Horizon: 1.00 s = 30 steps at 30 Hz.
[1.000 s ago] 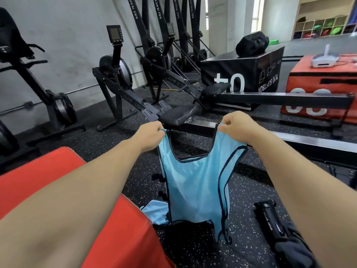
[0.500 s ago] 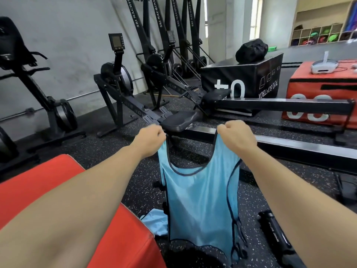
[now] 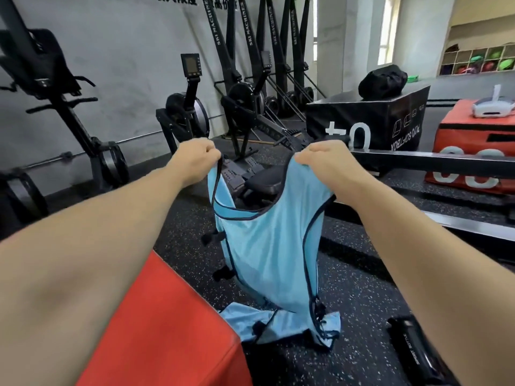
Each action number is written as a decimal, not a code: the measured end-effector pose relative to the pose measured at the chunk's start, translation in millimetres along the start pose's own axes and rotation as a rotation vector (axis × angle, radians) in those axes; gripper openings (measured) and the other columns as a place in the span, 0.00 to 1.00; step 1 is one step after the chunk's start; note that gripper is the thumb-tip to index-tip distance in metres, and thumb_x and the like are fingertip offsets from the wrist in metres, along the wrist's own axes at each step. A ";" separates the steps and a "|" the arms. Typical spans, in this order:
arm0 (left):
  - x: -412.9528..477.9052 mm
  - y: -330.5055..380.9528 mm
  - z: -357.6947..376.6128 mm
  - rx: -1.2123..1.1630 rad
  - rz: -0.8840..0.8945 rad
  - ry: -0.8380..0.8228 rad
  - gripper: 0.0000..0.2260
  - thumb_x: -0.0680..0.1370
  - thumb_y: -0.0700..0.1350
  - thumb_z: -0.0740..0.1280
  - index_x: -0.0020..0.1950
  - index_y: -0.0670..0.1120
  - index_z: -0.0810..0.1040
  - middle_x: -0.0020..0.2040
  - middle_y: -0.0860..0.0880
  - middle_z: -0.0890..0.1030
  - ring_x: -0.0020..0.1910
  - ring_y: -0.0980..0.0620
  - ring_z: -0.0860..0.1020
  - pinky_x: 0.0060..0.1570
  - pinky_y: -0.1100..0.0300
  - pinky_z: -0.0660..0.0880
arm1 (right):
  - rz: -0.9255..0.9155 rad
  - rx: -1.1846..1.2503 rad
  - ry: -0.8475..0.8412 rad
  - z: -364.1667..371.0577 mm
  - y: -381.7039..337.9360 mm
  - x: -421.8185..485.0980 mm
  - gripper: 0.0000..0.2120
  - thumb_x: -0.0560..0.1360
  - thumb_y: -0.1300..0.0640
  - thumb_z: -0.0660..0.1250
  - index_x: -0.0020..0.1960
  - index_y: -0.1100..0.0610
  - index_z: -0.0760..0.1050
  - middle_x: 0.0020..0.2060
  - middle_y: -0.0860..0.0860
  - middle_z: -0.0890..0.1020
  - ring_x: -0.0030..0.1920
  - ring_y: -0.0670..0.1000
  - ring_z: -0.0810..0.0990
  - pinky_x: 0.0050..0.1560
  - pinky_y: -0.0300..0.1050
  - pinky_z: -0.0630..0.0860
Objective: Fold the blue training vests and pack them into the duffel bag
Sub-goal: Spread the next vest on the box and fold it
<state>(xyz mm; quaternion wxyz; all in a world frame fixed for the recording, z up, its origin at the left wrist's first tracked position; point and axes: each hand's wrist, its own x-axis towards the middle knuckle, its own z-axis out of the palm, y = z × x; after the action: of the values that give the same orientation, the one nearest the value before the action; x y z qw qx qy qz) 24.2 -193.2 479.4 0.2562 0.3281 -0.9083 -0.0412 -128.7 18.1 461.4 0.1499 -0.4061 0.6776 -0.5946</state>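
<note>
Left hand [image 3: 195,157]: fingers curled tight, pinching the left shoulder strap of the blue vest [image 3: 270,246] at its top edge. Back of the hand faces the camera, fingertips hidden. A strip of dark trim runs down from this grip.

Right hand [image 3: 323,160]: fingers curled the same way, gripping the right shoulder strap, with fabric bunched under the knuckles. Fingertips hidden here too.

Both arms stretch straight forward, forearms bare, hands at about the same height and apart by the width of the neck opening.

The vest hangs in the air from the two grips with its broad panel toward the camera. It has dark trim along the neck and arm holes and black ties at both sides. The rowing machine seat [image 3: 262,182] shows through the neck opening.

More blue fabric [image 3: 242,319] lies on the speckled floor [image 3: 362,302] under the hanging vest, just beside the red box [image 3: 167,316]. Cannot tell whether it is the vest's hem or a second vest.

A black bag [image 3: 383,80] sits on top of the black box [image 3: 390,121], well apart from the vest. A black item [image 3: 412,349] lies on the floor at lower right, partly hidden by the right forearm.
</note>
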 end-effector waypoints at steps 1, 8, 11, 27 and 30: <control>0.9 1.0 -5.4 -0.010 0.009 0.018 0.11 0.80 0.42 0.58 0.41 0.38 0.73 0.42 0.44 0.74 0.44 0.44 0.71 0.41 0.56 0.62 | -0.011 0.006 -0.018 5.1 -5.7 -0.1 0.20 0.76 0.62 0.68 0.27 0.55 0.66 0.18 0.43 0.64 0.22 0.43 0.61 0.24 0.35 0.59; -20.1 -32.1 -42.2 0.106 0.045 -0.002 0.12 0.77 0.48 0.57 0.38 0.44 0.72 0.42 0.46 0.74 0.46 0.43 0.73 0.44 0.55 0.66 | 0.011 0.062 -0.158 51.8 -33.7 -3.9 0.07 0.74 0.59 0.67 0.38 0.55 0.74 0.35 0.53 0.74 0.40 0.52 0.72 0.39 0.44 0.69; -44.1 -59.8 -72.3 0.199 0.010 -0.006 0.12 0.74 0.51 0.54 0.35 0.47 0.69 0.43 0.45 0.75 0.44 0.44 0.72 0.44 0.55 0.66 | 0.043 0.154 -0.222 73.6 -45.7 -8.2 0.15 0.73 0.59 0.70 0.28 0.52 0.74 0.28 0.50 0.74 0.36 0.53 0.71 0.40 0.44 0.66; -298.2 -223.5 -149.0 0.669 -0.368 -0.408 0.12 0.80 0.48 0.58 0.60 0.51 0.77 0.80 0.49 0.54 0.69 0.44 0.71 0.62 0.54 0.69 | -0.132 -0.004 -0.747 286.4 -75.4 -127.2 0.08 0.75 0.63 0.67 0.37 0.60 0.73 0.30 0.53 0.65 0.27 0.46 0.61 0.26 0.38 0.60; -305.0 -249.6 -142.6 0.693 -0.356 -0.427 0.12 0.81 0.48 0.57 0.60 0.51 0.77 0.80 0.49 0.53 0.70 0.45 0.70 0.61 0.54 0.70 | -0.343 -0.400 -0.708 309.8 -75.8 -145.8 0.12 0.75 0.58 0.66 0.36 0.64 0.76 0.30 0.53 0.73 0.32 0.52 0.70 0.33 0.43 0.67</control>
<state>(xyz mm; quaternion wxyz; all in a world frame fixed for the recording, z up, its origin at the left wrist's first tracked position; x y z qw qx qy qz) 437.2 -186.8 408.4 -0.0736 0.5299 -0.8305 0.1554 203.2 -84.8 414.1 0.1904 -0.7125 0.6090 -0.2919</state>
